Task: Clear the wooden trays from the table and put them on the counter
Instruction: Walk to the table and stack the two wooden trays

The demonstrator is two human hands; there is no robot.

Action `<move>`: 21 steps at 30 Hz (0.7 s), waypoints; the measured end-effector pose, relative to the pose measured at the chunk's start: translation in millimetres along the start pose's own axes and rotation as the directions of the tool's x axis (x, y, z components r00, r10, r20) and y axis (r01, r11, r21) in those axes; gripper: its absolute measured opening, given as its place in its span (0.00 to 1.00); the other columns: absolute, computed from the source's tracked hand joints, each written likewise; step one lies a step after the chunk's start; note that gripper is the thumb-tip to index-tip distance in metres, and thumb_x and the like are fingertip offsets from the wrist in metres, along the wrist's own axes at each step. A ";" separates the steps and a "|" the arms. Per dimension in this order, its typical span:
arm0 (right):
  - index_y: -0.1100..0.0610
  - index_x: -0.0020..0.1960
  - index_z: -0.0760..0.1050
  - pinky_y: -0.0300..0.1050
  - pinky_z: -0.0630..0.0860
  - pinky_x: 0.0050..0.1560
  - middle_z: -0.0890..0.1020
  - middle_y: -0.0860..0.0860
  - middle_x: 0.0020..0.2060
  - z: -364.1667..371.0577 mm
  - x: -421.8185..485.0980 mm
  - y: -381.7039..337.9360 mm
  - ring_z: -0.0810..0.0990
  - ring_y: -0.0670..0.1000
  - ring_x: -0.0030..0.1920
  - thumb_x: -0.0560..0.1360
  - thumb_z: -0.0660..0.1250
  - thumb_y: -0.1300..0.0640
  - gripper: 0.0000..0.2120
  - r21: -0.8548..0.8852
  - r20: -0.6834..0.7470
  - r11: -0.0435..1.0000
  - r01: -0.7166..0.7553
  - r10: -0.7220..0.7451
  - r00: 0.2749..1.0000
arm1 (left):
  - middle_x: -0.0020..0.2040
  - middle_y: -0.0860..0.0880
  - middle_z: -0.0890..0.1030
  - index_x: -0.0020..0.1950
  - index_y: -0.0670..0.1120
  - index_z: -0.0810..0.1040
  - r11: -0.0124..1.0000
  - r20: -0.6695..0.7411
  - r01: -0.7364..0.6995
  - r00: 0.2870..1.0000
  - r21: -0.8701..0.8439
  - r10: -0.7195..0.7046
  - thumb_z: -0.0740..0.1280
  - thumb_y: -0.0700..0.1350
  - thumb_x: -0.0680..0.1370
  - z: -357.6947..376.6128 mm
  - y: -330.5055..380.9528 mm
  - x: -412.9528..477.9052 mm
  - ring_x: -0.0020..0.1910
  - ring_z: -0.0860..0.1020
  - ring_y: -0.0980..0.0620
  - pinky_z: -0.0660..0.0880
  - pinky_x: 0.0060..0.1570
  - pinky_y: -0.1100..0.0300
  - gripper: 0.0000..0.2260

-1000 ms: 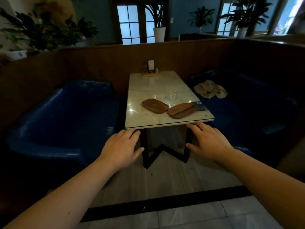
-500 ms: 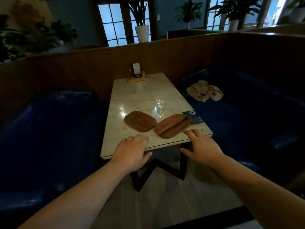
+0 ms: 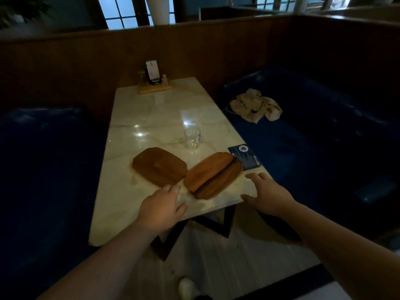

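Note:
Brown wooden trays lie near the front of a marble table (image 3: 151, 118). One tray (image 3: 159, 166) sits alone on the left. To its right, two trays (image 3: 213, 174) lie stacked and offset. My left hand (image 3: 161, 207) hovers over the table's front edge, fingers apart, its fingertips just short of the left tray. My right hand (image 3: 267, 192) is spread open at the table's front right corner, close to the stacked trays but not touching them. Neither hand holds anything.
A small drinking glass (image 3: 192, 137) stands behind the trays. A dark blue card (image 3: 245, 156) lies partly under the stacked trays. A condiment holder (image 3: 154, 80) sits at the far end. Blue benches flank the table; a crumpled cloth (image 3: 255, 106) lies on the right bench.
I have come closer to the table and both hands have moved forward, from in front of its edge to over its front, near the trays.

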State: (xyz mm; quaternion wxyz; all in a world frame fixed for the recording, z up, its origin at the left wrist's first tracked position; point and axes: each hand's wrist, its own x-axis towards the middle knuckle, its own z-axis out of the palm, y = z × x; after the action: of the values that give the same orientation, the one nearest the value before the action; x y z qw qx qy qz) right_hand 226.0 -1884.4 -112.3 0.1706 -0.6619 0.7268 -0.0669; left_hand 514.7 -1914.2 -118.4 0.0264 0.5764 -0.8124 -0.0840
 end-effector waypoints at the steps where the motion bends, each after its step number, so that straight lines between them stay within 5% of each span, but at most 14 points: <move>1: 0.47 0.74 0.58 0.51 0.76 0.55 0.70 0.53 0.68 1.9 15.6 -0.9 0.74 0.55 0.63 0.73 0.66 0.39 0.34 0.000 0.013 1.000 -0.015 0.015 1.000 | 0.63 0.50 0.74 0.68 0.52 0.66 0.999 0.006 0.014 1.000 -0.045 -0.014 0.57 0.63 0.76 5.8 -6.4 17.9 0.59 0.75 0.49 0.76 0.51 0.52 0.25; 8: 0.49 0.73 0.59 0.52 0.73 0.58 0.69 0.54 0.70 13.5 102.2 0.1 0.73 0.56 0.65 0.75 0.66 0.42 0.31 0.029 0.106 0.993 -0.110 0.107 0.989 | 0.62 0.48 0.77 0.64 0.50 0.70 0.966 0.106 0.074 0.993 -0.246 -0.050 0.59 0.62 0.76 39.5 -42.5 114.8 0.57 0.76 0.48 0.75 0.52 0.52 0.22; 21: 0.54 0.63 0.72 0.49 0.74 0.54 0.80 0.53 0.59 45.6 210.4 43.8 0.78 0.54 0.56 0.74 0.68 0.46 0.20 0.211 0.213 0.913 -0.350 0.307 0.928 | 0.56 0.46 0.81 0.64 0.48 0.72 0.894 0.337 0.290 0.926 -0.342 -0.172 0.62 0.60 0.76 93.9 -79.5 175.7 0.54 0.79 0.46 0.76 0.51 0.52 0.22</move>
State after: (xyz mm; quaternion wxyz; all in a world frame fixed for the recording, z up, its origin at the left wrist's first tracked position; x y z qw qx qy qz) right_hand 186.4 -2080.8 -202.5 0.3232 -0.5069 0.7962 -0.0682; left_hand 517.0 -2095.1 -233.6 0.0063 0.6339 -0.6993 -0.3304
